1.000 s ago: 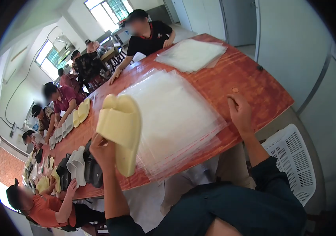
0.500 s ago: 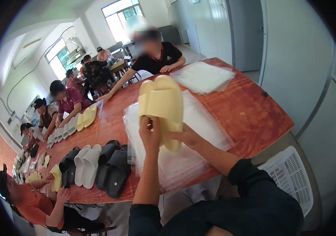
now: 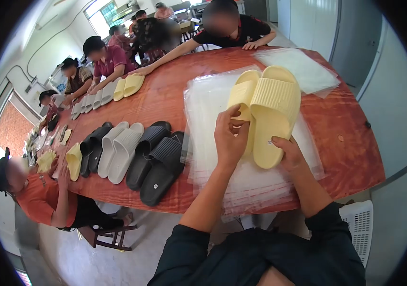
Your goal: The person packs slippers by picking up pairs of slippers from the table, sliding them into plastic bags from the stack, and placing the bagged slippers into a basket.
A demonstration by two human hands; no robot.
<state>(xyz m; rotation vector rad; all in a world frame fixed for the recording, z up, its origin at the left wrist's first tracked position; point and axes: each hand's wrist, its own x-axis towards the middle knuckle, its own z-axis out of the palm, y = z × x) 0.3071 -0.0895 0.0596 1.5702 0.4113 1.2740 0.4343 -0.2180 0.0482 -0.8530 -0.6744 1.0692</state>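
A pair of pale yellow slippers with ribbed straps is held up over the table, toes pointing away from me. My left hand [image 3: 232,136] grips the left slipper [image 3: 242,93] near its strap, fingers bent round its edge. My right hand [image 3: 289,151] holds the heel of the right slipper [image 3: 277,112], thumb on the insole beside a small round size label. The two slippers overlap slightly. Beneath them lies a stack of clear plastic bags [image 3: 207,114], partly covered by the slippers and my hands.
Black slippers [image 3: 158,167], light grey slippers [image 3: 121,151] and another black pair [image 3: 96,148] stand to the left on the reddish wooden table [image 3: 356,148]. More bags [image 3: 298,69] lie at the far right. Co-workers sit along the far and left edges. A white basket [image 3: 358,226] stands below right.
The yellow slippers have turned from showing a side and sole to showing their straps and insoles. My view has shifted, tilting downward, and my right hand now holds the heel.
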